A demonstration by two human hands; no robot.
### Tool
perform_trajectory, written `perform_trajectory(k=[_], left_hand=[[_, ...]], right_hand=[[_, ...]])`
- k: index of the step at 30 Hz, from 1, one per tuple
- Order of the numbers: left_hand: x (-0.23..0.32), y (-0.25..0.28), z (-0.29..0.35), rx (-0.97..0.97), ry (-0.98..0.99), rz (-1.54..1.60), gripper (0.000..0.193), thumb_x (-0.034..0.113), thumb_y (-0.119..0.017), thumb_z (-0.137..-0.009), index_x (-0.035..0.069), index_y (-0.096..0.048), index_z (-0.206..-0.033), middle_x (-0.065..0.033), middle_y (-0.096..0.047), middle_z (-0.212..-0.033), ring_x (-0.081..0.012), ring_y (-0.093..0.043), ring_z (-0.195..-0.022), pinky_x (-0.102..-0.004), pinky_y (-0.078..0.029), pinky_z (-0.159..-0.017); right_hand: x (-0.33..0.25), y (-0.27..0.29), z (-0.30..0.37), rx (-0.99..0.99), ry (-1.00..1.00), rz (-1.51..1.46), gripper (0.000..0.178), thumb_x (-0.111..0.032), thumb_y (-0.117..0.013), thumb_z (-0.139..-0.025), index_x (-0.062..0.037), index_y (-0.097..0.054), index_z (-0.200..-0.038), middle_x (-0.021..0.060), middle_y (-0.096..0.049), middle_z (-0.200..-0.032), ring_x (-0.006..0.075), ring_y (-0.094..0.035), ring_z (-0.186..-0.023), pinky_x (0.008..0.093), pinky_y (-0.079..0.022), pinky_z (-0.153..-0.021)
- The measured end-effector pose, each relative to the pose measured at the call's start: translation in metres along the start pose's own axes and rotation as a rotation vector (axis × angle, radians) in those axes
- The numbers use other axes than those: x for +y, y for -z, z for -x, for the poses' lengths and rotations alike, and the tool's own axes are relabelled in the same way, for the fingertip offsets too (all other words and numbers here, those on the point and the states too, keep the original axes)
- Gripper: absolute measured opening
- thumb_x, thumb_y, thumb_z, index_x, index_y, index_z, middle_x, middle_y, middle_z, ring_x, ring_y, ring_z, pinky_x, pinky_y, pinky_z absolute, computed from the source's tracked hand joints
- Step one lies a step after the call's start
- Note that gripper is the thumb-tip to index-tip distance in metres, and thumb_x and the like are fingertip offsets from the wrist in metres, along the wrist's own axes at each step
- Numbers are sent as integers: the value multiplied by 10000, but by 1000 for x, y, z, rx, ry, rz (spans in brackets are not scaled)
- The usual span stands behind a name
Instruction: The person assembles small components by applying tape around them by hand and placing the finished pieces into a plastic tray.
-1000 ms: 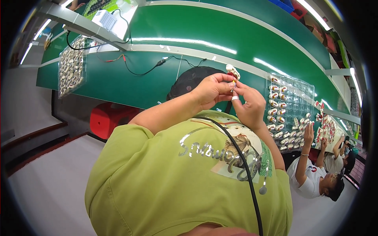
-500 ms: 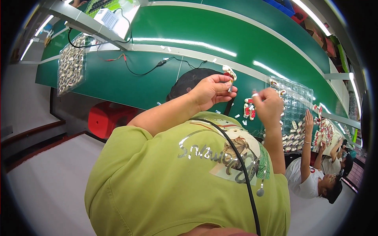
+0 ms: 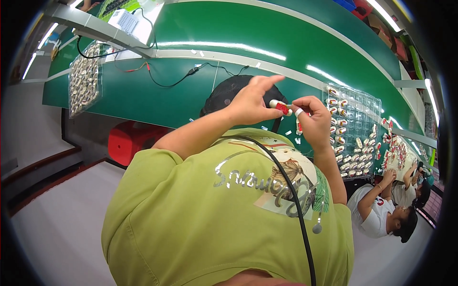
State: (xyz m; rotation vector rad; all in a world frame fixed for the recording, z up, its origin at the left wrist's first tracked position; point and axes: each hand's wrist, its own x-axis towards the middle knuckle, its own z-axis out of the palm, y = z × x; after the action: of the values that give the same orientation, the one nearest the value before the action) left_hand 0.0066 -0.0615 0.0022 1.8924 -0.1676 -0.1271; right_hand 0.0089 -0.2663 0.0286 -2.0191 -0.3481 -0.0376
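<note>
since half a second ago the right hand [image 3: 312, 121] has swung back in to meet the left hand [image 3: 250, 102]. nearest, the two hands share a small red-and-white part [image 3: 281, 107] above the green worktop [image 3: 162, 95], both grips pinched on it. this looks like fitting or checking the piece. next it probably needs a free pocket in the clear tray [image 3: 355, 128] beyond, just right of the hands; a second tray [image 3: 85, 78] lies far left.
</note>
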Motion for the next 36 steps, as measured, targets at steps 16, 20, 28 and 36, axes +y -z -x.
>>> perform_trajectory(k=[16, 20, 28, 36], left_hand=[[1, 12, -11, -577, 539, 930, 142, 146, -617, -856, 30, -630, -936, -79, -685, -840, -128, -620, -624, -254, -498, -546], [5, 10, -10, -510, 478, 701, 169, 122, -622, -868, 14, -610, -998, -96, -687, -862, -139, -645, -679, -263, -529, -604], [10, 8, -9, -401, 446, 524, 207, 129, -614, -897, -9, -636, -1049, -100, -689, -903, -142, -665, -723, -253, -553, -654], [3, 10, -6, -425, 531, 847, 262, 35, -588, -877, -38, -597, -1128, -154, -672, -988, -200, -683, -850, -293, -572, -778]], right_hand=[[-6, 8, 5, -136, 30, -5, 210, 32, -685, -767, -13, -684, -972, 78, -658, -878, 139, -644, -790, 242, -530, -689], [-4, 13, 8, -175, -450, -345, 118, 15, -683, -787, 15, -687, -906, 53, -667, -859, 105, -635, -768, 226, -516, -680], [-11, 0, 15, -114, -317, -302, 112, 11, -683, -783, 9, -696, -894, 62, -666, -872, 107, -626, -795, 219, -503, -689], [-9, -8, 20, -7, 47, 43, 151, 8, -691, -743, -36, -708, -886, 93, -669, -870, 203, -637, -791, 286, -496, -695]])
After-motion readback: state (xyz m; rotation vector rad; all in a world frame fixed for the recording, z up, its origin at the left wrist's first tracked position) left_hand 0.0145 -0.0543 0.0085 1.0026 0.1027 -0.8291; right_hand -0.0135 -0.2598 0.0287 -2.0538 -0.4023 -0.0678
